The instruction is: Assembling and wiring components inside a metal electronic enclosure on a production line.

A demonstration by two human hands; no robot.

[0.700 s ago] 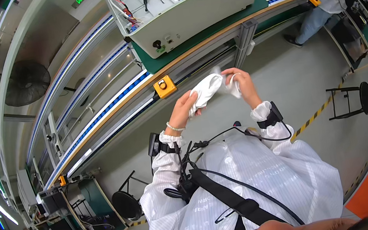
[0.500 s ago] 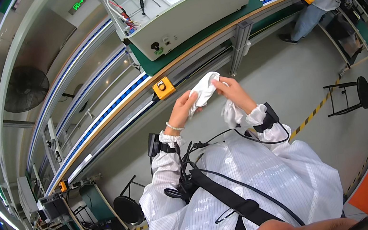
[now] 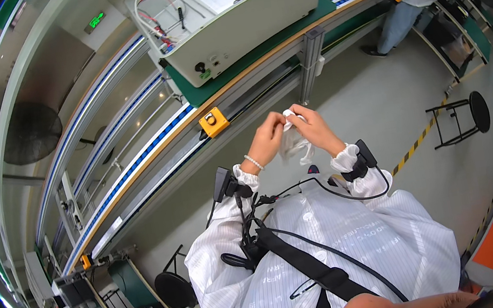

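Note:
Both hands meet in front of my chest over a limp white cloth (image 3: 294,142), thin and glove-like; its exact kind is hard to make out. My left hand (image 3: 268,141), with a beaded bracelet at the wrist, pinches its upper edge. My right hand (image 3: 315,130) is closed on the same edge from the other side, fingertips close to the left ones. Below the fingers the rest of the cloth hangs loose. White elastic cuffs and black wrist-worn devices (image 3: 223,183) with cables sit on both forearms.
Ahead stands a workbench with a green mat (image 3: 198,94), bearing a large open grey housing (image 3: 253,30) with wires inside. A yellow switch box (image 3: 214,122) is fixed to its edge. Black stools (image 3: 479,111) (image 3: 174,290) stand either side. Another person (image 3: 399,20) works at the far right.
The cloth was stretched between my hands and now hangs below them. My left hand has come in closer to the right, and the fingertips are nearly together.

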